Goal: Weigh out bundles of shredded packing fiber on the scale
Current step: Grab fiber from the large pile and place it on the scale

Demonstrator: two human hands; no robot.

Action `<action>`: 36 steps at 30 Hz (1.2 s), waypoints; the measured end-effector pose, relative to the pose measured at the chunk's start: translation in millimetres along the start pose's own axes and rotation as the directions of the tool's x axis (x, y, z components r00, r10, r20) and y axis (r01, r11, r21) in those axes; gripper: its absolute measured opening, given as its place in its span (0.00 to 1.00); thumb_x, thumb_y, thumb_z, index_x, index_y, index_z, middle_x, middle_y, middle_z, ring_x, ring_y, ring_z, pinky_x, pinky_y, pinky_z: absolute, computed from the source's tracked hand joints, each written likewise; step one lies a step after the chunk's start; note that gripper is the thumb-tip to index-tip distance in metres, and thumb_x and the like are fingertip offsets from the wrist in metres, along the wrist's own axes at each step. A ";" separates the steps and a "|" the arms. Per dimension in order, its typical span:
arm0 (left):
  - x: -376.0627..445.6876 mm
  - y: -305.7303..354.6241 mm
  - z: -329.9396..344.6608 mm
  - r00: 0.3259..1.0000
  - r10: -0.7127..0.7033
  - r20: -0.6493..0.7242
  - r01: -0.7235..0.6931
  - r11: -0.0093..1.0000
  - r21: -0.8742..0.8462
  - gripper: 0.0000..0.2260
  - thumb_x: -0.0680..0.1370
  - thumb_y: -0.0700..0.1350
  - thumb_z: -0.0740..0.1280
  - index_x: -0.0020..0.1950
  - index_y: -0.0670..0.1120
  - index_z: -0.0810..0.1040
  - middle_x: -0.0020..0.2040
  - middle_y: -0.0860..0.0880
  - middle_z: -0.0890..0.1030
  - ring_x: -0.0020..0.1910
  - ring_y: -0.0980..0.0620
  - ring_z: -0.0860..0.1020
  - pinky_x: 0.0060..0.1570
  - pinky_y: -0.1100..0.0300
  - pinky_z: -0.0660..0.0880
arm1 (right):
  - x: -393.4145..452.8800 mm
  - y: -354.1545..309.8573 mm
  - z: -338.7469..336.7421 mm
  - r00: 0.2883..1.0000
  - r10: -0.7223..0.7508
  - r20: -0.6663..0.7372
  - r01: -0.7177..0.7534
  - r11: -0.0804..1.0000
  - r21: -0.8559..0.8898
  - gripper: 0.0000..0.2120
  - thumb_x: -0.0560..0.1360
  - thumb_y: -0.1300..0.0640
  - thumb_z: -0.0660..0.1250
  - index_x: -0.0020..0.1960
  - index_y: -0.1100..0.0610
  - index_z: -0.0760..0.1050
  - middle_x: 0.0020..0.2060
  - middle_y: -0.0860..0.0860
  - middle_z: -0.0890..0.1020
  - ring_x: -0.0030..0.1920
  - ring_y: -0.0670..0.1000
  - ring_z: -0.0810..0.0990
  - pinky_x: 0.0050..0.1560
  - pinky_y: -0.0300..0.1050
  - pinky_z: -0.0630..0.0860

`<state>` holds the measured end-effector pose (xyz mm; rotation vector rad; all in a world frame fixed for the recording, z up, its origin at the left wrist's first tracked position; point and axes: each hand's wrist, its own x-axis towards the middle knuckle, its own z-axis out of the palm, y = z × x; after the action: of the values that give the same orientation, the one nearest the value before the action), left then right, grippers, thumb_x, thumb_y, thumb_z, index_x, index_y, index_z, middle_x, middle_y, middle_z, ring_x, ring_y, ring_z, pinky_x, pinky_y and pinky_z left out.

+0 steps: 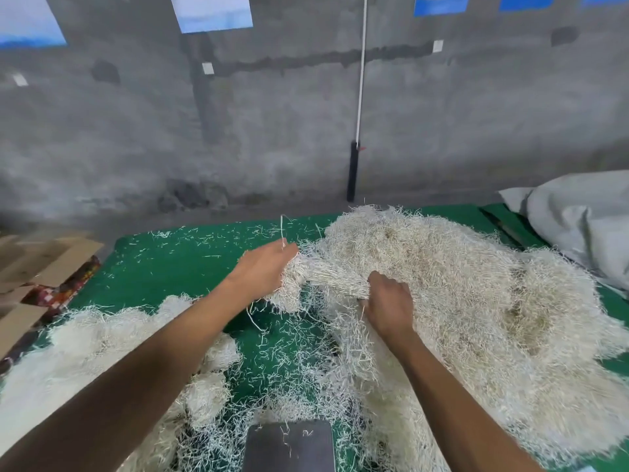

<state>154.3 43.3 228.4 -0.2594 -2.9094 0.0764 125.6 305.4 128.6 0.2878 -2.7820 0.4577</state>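
Separating a bundle [320,279] from the pile [459,301] at frame centre: left hand [263,272] and right hand [389,301] both grip fiber; pull evenly before loading the scale [289,447] at the bottom edge.

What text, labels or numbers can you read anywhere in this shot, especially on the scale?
None can be read.
Scale platform: bare metal with a few fiber shreds; no display or digits are in view.
Blue and white sheets on the wall: no lettering shows.
Small white tags on the wall: too small to read.
Patterned wrapper beside the cardboard: colourful print, too blurred to read.
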 end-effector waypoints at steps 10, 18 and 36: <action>-12.1 12.3 25.8 0.977 -0.201 -0.065 0.200 0.979 -0.023 0.28 0.70 0.24 0.63 0.68 0.42 0.73 0.61 0.41 0.77 0.43 0.50 0.75 0.44 0.59 0.81 | -15.7 15.8 7.1 0.990 -0.118 -0.083 0.112 0.991 -0.066 0.20 0.71 0.45 0.79 0.54 0.56 0.79 0.42 0.51 0.81 0.41 0.51 0.78 0.53 0.51 0.78; 8.7 47.4 14.9 0.991 0.074 -0.112 -0.072 0.997 0.024 0.31 0.68 0.29 0.66 0.69 0.48 0.72 0.60 0.45 0.79 0.56 0.48 0.78 0.53 0.55 0.80 | 1.2 -27.2 -10.2 0.994 -0.028 0.107 0.005 0.978 0.207 0.33 0.72 0.71 0.70 0.74 0.54 0.66 0.36 0.43 0.74 0.32 0.43 0.74 0.28 0.37 0.66; -0.9 54.9 34.1 0.994 -0.072 -0.082 0.062 0.991 -0.120 0.35 0.70 0.25 0.62 0.74 0.49 0.69 0.70 0.42 0.74 0.65 0.44 0.77 0.63 0.49 0.77 | -0.6 -7.7 -3.1 0.985 0.008 0.172 0.005 0.997 -0.075 0.20 0.78 0.48 0.73 0.68 0.53 0.76 0.35 0.46 0.76 0.34 0.48 0.74 0.29 0.39 0.64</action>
<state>156.9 96.0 191.1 -0.1789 -2.8374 -0.1146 128.9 299.4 133.4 0.3214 -2.9595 0.3419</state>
